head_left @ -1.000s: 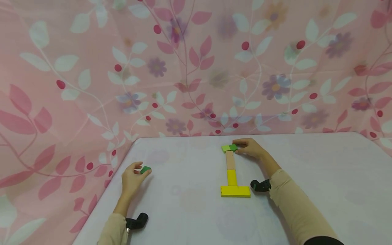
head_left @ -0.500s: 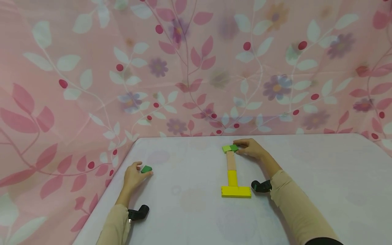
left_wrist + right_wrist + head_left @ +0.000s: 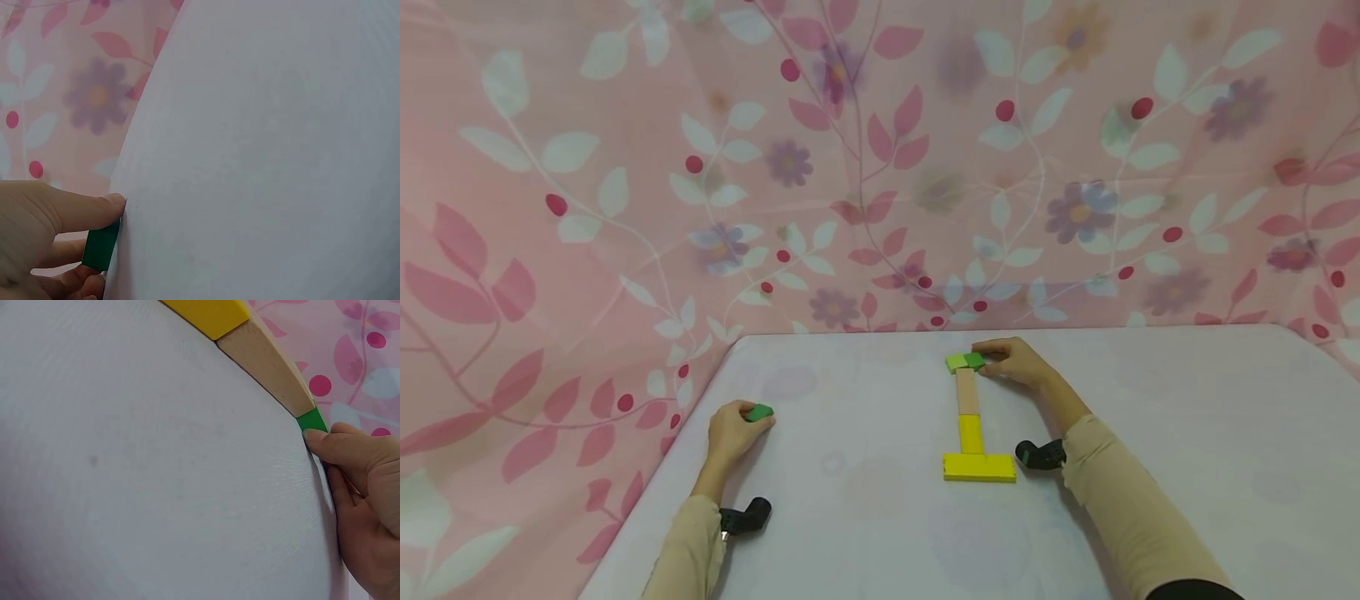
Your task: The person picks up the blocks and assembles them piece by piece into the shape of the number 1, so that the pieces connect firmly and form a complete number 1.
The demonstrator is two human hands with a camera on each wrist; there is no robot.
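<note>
Right hand (image 3: 359,494), lower right of frame, fingertips pinching dark green block (image 3: 311,420); beside it tan wood block (image 3: 269,362), then yellow block (image 3: 209,312) at top; white tbl surface (image 3: 137,481).

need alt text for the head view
On a white table, the right hand holds a green block at the far end of a block line; the left hand grips another green block.

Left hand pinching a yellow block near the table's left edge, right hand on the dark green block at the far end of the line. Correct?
Not quite: the block that the left hand pinches is green, not yellow, as the left wrist view shows. The rest holds: the right hand rests on the dark green block at the far end of the line.
</note>
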